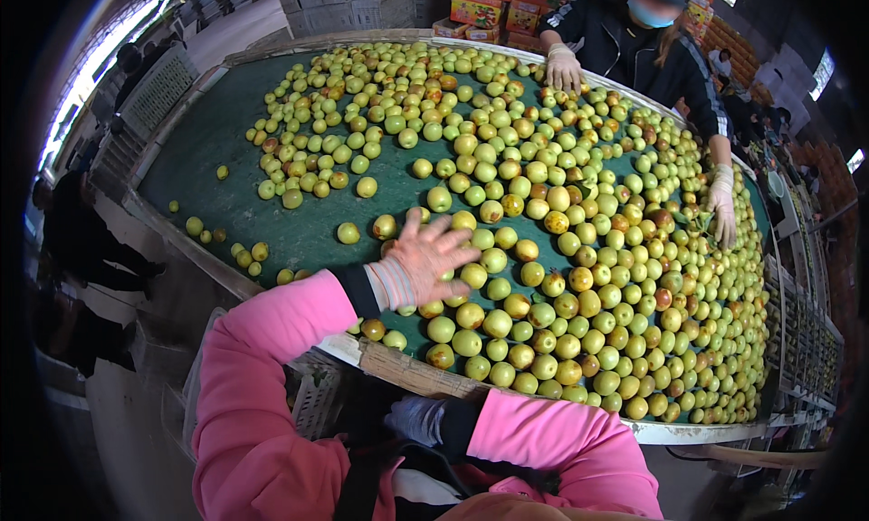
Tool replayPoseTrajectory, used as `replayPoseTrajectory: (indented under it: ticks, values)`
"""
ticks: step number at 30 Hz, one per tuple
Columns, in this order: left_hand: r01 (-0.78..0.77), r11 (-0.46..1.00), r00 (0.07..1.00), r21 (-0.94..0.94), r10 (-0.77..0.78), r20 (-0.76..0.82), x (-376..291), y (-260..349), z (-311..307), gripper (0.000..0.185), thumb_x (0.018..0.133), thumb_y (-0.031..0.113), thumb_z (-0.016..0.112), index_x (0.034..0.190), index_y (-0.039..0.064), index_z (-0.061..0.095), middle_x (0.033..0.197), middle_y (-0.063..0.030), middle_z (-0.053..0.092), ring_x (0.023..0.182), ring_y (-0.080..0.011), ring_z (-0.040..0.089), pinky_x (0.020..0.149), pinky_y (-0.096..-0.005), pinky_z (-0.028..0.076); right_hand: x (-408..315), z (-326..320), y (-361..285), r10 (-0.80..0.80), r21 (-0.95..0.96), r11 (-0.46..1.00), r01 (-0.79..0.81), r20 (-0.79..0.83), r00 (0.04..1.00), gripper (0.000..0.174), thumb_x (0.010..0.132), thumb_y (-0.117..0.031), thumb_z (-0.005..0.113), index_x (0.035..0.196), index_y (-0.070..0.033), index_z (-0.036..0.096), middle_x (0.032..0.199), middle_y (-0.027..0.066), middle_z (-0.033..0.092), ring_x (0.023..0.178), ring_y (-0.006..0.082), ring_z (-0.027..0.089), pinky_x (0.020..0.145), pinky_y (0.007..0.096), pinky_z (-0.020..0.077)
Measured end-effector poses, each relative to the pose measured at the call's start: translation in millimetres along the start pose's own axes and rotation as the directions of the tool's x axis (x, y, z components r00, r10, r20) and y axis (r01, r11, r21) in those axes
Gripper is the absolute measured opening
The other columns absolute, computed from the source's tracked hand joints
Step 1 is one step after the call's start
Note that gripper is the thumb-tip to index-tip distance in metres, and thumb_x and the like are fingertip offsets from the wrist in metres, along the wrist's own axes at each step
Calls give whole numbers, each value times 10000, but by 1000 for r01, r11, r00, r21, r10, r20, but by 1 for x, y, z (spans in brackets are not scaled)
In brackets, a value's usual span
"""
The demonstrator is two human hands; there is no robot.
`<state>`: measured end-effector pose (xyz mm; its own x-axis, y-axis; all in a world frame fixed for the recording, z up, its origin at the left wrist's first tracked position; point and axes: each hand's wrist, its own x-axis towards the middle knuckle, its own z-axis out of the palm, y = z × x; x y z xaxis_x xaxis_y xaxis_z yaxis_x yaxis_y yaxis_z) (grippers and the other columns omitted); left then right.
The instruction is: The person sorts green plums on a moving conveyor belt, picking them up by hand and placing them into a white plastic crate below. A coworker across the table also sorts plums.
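Many round green-yellow jujube fruits (497, 323), some with brown patches, lie spread over a green sorting table (305, 225). My left hand (431, 256), in a thin glove with a striped cuff, is palm down over the fruits near the table's near edge, its fingers spread. Fruits lie around and partly under it; no fruit shows gripped. My right hand (415, 418), in a grey-blue knitted glove, is below the wooden rim, close to my body. Its fingers are partly hidden, and whether it holds anything does not show.
A co-worker (631, 52) in pale gloves reaches over the far rim (502, 49), both hands at the fruits. A white perforated crate (316, 399) stands below the near edge. Printed cardboard boxes (475, 8) are stacked behind. Other people (88, 225) are at the left.
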<state>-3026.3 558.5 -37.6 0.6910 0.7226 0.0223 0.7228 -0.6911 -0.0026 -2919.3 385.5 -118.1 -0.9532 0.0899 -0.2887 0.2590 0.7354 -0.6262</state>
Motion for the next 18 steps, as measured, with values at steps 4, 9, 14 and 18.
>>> replayPoseTrajectory:
  ticks: [4,9,14,18]
  values:
    - [709,705,705,8,-709,-17,-32,-150,2,559,955,544,360,1405,221,437,1505,-58,370,1394,-305,314,1117,-586,178,11,15,9,-25,16,1000,26,-28,999,299,822,-294,633,1012,-64,617,908,187,628,797,388,635,716,471,515]
    - [994,54,68,-91,-986,153,-98,-275,14,562,941,518,342,1450,279,361,1517,-72,317,1356,-325,340,1081,-578,248,30,27,14,-52,-27,998,52,8,999,283,816,-292,621,997,-75,622,905,170,635,783,371,647,702,444,533]
    - [959,218,253,-178,-946,204,-50,-237,15,522,950,446,370,1452,308,345,1561,-77,229,1382,-370,294,1108,-474,295,31,29,20,-43,37,998,49,-152,988,163,831,-196,571,900,-64,637,856,180,649,812,380,651,710,472,519]
    - [750,576,661,-325,-666,345,-36,-169,-18,703,905,611,394,1509,281,254,1587,-147,111,1404,-385,277,1125,-441,286,16,-4,2,-59,22,998,64,-185,981,174,851,-188,548,951,-66,622,885,168,629,810,364,635,721,456,511]
